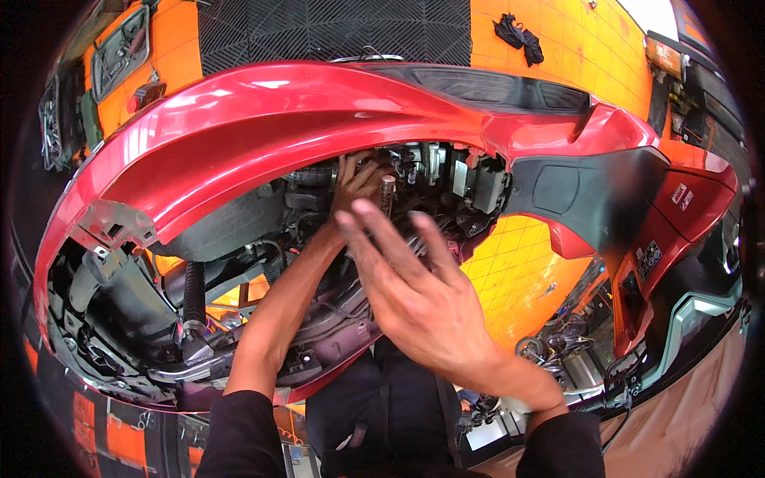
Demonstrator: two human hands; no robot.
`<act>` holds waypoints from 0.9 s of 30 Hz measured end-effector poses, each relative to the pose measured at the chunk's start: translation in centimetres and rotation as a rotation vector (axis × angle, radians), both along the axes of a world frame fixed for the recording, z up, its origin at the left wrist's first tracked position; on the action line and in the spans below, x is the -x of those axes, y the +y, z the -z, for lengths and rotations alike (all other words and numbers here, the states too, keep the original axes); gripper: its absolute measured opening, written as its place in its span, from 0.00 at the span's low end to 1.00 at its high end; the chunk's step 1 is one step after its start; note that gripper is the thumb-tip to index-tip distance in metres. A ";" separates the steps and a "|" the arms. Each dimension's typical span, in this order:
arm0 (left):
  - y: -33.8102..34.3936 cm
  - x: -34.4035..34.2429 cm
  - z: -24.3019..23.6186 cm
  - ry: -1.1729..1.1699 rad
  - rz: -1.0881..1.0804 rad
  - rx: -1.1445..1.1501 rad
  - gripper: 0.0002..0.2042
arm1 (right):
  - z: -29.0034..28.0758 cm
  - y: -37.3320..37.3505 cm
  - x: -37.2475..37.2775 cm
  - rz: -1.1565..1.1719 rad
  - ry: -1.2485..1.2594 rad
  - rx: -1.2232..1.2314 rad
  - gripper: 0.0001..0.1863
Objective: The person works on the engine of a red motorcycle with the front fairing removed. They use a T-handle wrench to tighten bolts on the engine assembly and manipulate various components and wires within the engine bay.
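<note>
A red scooter's body (311, 95) lies across the view, its mechanical parts showing through the opening below the upper panel. My left hand (358, 185) reaches into that opening, fingers stretched among dark parts; their tips are partly hidden. Beside these fingers stands a shiny metal cylinder (388, 191); whether they touch it, I cannot tell. Nearer to me, my right hand (422, 299) is raised with its back up and fingers spread, slightly blurred. Nothing shows in it. To the right of the opening is a silver-grey box-shaped part (488, 187).
A black seat (478, 89) runs along the scooter's far side. Behind it are a black ribbed mat (335, 32), orange floor tiles (570, 32) and a dark cloth (519, 38). At left, a black coil spring (194, 295) shows inside the frame. Several parts lie beyond the lower right gap.
</note>
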State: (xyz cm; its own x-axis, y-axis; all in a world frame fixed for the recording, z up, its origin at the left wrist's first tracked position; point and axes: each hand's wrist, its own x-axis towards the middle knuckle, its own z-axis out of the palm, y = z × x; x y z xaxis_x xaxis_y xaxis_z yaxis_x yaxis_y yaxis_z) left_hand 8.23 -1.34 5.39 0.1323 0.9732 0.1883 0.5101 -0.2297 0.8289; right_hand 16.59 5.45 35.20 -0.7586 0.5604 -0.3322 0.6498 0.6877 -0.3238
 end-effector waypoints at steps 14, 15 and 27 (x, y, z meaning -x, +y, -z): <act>-0.3 -0.9 0.6 -0.055 -0.081 0.060 0.10 | -1.8 1.2 1.4 0.005 -0.040 -0.003 0.28; -0.2 -0.7 -0.1 -0.030 -0.045 0.087 0.10 | -2.9 1.5 1.6 -0.031 -0.111 0.036 0.28; 0.1 -0.7 -0.2 -0.009 -0.079 0.049 0.11 | 0.8 -0.3 1.1 0.094 -0.254 0.139 0.26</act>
State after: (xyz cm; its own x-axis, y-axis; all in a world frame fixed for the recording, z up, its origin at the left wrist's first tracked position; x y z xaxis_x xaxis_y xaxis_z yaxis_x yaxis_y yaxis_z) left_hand 8.95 -1.27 5.55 0.0536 0.9886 0.1408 0.5176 -0.1481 0.8427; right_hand 15.52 5.12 34.43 -0.5884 0.5602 -0.5831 0.7807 0.5812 -0.2295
